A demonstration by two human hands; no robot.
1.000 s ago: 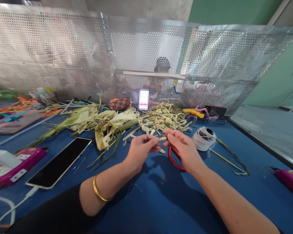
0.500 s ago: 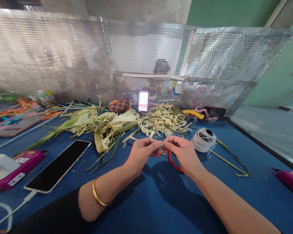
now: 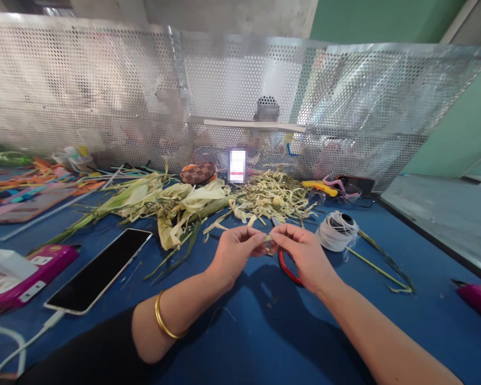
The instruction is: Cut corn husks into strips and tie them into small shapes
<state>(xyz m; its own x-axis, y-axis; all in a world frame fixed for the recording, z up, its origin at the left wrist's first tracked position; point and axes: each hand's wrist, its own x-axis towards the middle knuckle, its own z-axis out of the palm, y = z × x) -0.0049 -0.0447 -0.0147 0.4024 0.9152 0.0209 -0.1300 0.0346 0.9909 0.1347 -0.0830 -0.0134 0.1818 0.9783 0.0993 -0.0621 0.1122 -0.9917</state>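
My left hand (image 3: 240, 248) and my right hand (image 3: 299, 248) meet above the blue table, fingertips almost touching. Both pinch a small pale strip of corn husk (image 3: 269, 238), mostly hidden by the fingers. Under my right hand lies a pair of scissors with red handles (image 3: 287, 270), partly covered. A spool of white thread (image 3: 336, 234) stands just right of that hand. Beyond the hands spreads a heap of shredded, curled corn husk (image 3: 278, 195). Larger corn husks and leaves (image 3: 200, 197) lie to its left.
At left, a phone (image 3: 100, 271) charges beside a magenta power strip (image 3: 44, 272). A checkered pouch (image 3: 198, 172) and a lit screen (image 3: 237, 166) are near the perforated metal partition (image 3: 124, 96). Yellow-handled scissors (image 3: 319, 187) lie at back right. People sit behind the partition.
The view shifts slightly, so everything appears a little further right. Both hands keep pinching the husk strip in nearly the same pose.
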